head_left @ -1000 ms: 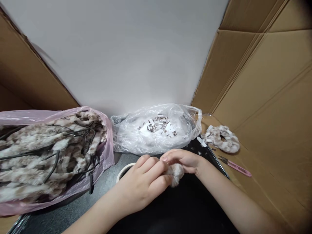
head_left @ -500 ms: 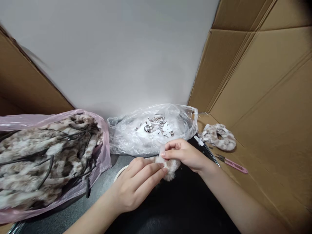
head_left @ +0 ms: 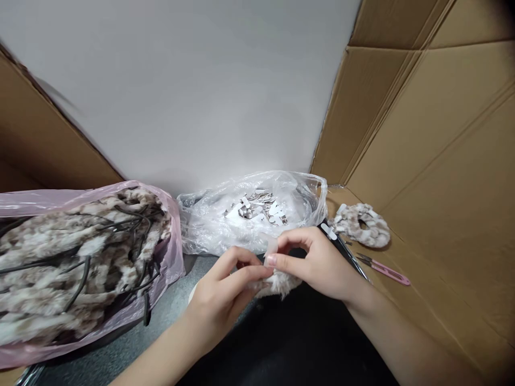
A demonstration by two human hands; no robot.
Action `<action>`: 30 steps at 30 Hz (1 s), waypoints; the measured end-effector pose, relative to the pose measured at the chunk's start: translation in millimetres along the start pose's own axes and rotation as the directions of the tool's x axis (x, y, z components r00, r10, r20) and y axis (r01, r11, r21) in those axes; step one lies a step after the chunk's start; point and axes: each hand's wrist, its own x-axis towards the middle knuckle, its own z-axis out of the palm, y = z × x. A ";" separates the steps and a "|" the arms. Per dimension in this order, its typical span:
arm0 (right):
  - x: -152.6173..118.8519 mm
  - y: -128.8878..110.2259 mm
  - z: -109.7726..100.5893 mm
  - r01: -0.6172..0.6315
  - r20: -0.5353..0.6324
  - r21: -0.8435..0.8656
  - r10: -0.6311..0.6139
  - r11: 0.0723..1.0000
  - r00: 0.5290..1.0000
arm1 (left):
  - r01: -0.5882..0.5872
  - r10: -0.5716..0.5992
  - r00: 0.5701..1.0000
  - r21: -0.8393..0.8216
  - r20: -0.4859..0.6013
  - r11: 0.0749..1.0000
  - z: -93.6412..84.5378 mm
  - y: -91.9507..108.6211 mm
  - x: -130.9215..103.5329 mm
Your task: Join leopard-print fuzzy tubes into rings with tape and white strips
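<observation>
A fluffy white-and-brown scrunchie [head_left: 284, 284] lies low in front of me, partly covered by my fingers. My left hand [head_left: 225, 292] is closed at its left side, thumb and fingers pinching at the fur and the lower end of a white paper tag [head_left: 271, 246]. The tag stands up from the fur as a curved strip. Between thumb and bent index finger, my right hand [head_left: 317, 262] pinches this tag from the right. The two hands' fingertips almost meet. How the tag joins the scrunchie is hidden.
A pink plastic bag [head_left: 177, 230] at left holds furry pieces with black cords [head_left: 80, 284]. Behind my hands, a clear bag [head_left: 209, 230] holds white paper tags [head_left: 257, 209]. At right lie another furry scrunchie [head_left: 374, 228], pink thread snips [head_left: 390, 272] and a loose tag [head_left: 329, 231]. Cardboard walls [head_left: 442, 150] flank the space.
My left hand has gone from lying flat across the fur to a raised, bent-finger pinch. The right hand has shifted slightly right, and the tag is now more bent.
</observation>
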 end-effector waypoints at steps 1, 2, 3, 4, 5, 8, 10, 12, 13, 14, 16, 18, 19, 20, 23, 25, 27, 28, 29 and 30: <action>-1.8 -1.2 1.5 0.026 -0.035 -0.036 -0.027 0.999 0.999 | 0.045 -0.045 0.999 -0.010 0.002 0.999 -0.5 1.4 0.4; -3.4 -1.9 3.1 0.052 -0.065 -0.068 -0.057 0.996 0.996 | 0.089 -0.089 0.996 -0.029 0.009 0.996 -1.0 3.0 1.0; -4.7 -2.3 4.6 0.079 -0.089 -0.093 -0.087 0.993 0.992 | 0.129 -0.128 0.992 -0.055 0.022 0.990 -1.5 4.5 1.5; -5.7 -2.5 6.1 0.101 -0.111 -0.114 -0.114 0.988 0.987 | 0.163 -0.160 0.986 -0.087 0.039 0.983 -1.9 5.9 2.1; -6.5 -2.5 7.4 0.119 -0.127 -0.132 -0.136 0.984 0.983 | 0.188 -0.182 0.982 -0.120 0.060 0.975 -2.2 7.2 2.8; -8.7 -3.3 10.7 0.132 -0.150 -0.177 -0.160 0.975 0.976 | 0.213 -0.203 0.977 -0.179 0.072 0.961 -3.4 10.7 5.6; -10.9 -5.3 12.3 0.140 -0.154 -0.192 -0.171 0.971 0.973 | 0.209 -0.206 0.978 -0.197 0.034 0.958 -4.0 13.2 7.9; -14.1 -8.5 13.7 0.146 -0.152 -0.181 -0.174 0.973 0.973 | 0.198 -0.209 0.978 -0.218 -0.026 0.956 -4.2 15.8 9.8; -16.0 -10.4 14.3 0.138 -0.153 -0.167 -0.164 0.976 0.975 | 0.190 -0.207 0.977 -0.228 -0.053 0.955 -4.2 17.1 10.4; -18.1 -12.4 14.9 0.123 -0.152 -0.152 -0.146 0.981 0.978 | 0.175 -0.198 0.977 -0.232 -0.080 0.957 -4.1 18.2 10.5; -22.4 -16.5 16.1 0.079 -0.149 -0.130 -0.098 0.988 0.984 | 0.123 -0.155 0.979 -0.219 -0.134 0.968 -4.0 19.8 9.8; -26.2 -20.0 17.3 0.060 -0.141 -0.126 -0.078 0.990 0.987 | 0.065 -0.098 0.980 -0.190 -0.172 0.980 -4.1 20.9 8.1; -27.9 -21.6 17.8 0.064 -0.134 -0.124 -0.080 0.990 0.988 | 0.041 -0.072 0.981 -0.172 -0.181 0.984 -4.3 21.4 7.0; -29.5 -22.9 18.4 0.072 -0.126 -0.119 -0.087 0.990 0.988 | 0.025 -0.053 0.982 -0.156 -0.179 0.987 -4.5 22.0 5.8; -33.7 -26.1 19.9 0.092 -0.113 -0.121 -0.106 0.988 0.988 | 0.050 -0.074 0.984 -0.149 -0.159 0.988 -5.3 24.8 2.1; -36.2 -27.3 20.8 0.101 -0.116 -0.148 -0.119 0.984 0.986 | 0.099 -0.125 0.979 -0.166 -0.159 0.981 -6.3 27.5 0.1; -38.2 -27.7 21.3 0.135 -0.124 -0.179 -0.159 0.974 0.980 | 0.148 -0.177 0.968 -0.164 -0.179 0.975 -7.9 30.0 -1.1; -38.9 -27.5 21.4 0.160 -0.124 -0.192 -0.185 0.968 0.975 | 0.171 -0.198 0.962 -0.151 -0.187 0.974 -8.9 30.9 -1.2; -39.3 -27.0 21.3 0.188 -0.120 -0.201 -0.215 0.961 0.969 | 0.195 -0.219 0.957 -0.133 -0.192 0.972 -10.0 31.4 -1.0; -39.3 -26.4 21.0 0.216 -0.112 -0.211 -0.243 0.953 0.963 | 0.220 -0.239 0.953 -0.115 -0.185 0.969 -11.0 31.6 -0.6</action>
